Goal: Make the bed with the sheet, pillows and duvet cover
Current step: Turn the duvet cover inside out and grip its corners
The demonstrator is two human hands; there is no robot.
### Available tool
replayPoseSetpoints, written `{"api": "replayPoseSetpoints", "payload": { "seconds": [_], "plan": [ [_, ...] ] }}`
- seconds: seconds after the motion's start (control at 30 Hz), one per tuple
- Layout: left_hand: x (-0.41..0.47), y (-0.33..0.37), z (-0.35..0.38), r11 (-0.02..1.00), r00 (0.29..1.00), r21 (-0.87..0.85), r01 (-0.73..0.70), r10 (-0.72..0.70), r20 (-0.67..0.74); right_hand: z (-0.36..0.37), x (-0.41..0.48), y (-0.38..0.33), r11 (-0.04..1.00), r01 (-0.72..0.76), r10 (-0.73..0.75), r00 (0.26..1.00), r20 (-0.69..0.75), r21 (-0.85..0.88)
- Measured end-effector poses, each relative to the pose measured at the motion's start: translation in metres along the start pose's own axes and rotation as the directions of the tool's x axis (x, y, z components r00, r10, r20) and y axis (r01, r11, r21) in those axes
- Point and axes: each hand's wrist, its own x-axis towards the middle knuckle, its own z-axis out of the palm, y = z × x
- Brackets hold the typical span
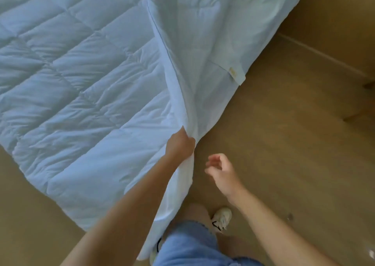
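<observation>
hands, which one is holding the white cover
The left hand: it grips the bunched edge of the smooth white cover beside the quilted duvet. The right hand hovers over the floor, fingers relaxed, holding nothing.

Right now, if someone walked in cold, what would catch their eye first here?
A big white quilted duvet fills the left and middle of the view. At its right edge the left hand grips a bunched fold of thin white cover, which drapes away toward the upper right. The right hand hovers open beside it over the wooden floor, holding nothing.
</observation>
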Motion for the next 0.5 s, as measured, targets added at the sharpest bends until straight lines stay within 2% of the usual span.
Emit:
{"api": "replayPoseSetpoints", "payload": {
  "seconds": [0.07,0.13,0.17,0.23,0.3,0.33,0.4,0.43,0.47,0.5],
  "plan": [
    [-0.017,0.003,0.006,0.971,0.998,0.229,-0.062,0.060,0.017,-0.039,0.036,-0.032,1.000,0.013,-0.012,1.000,0.026,-0.016],
    [-0.035,0.010,0.015,0.893,0.986,0.417,-0.167,0.146,0.081,-0.051,0.074,-0.068,0.998,0.045,-0.039,0.990,0.132,-0.046],
    [-0.041,0.017,0.020,0.853,0.978,0.479,-0.209,0.172,0.120,-0.049,0.097,-0.087,0.993,0.067,-0.049,0.981,0.185,-0.095],
    [-0.052,0.027,0.024,0.771,0.954,0.564,-0.296,0.207,0.218,-0.037,0.136,-0.117,0.966,0.106,-0.062,0.980,0.188,-0.235],
    [-0.048,0.034,0.022,0.757,0.953,0.585,-0.291,0.176,0.247,-0.032,0.177,-0.138,0.883,0.120,-0.054,0.986,0.155,-0.453],
    [-0.044,0.038,0.016,0.760,0.954,0.583,-0.288,0.173,0.247,-0.034,0.195,-0.143,0.788,0.125,-0.032,0.986,0.162,-0.603],
    [-0.027,0.045,0.009,0.787,0.933,0.502,-0.359,0.317,0.169,-0.043,0.228,-0.141,0.563,0.183,0.044,0.967,0.251,-0.806],
    [-0.015,0.050,0.006,0.802,0.923,0.459,-0.383,0.349,0.161,-0.053,0.240,-0.138,0.497,0.208,0.080,0.956,0.284,-0.842],
    [0.000,0.057,0.003,0.812,0.919,0.432,-0.393,0.364,0.152,-0.064,0.251,-0.136,0.490,0.209,0.102,0.950,0.294,-0.846],
    [0.020,0.066,0.002,0.860,0.935,0.368,-0.355,0.320,0.154,-0.077,0.262,-0.136,0.506,0.197,0.120,0.948,0.295,-0.840]
  ]
}}
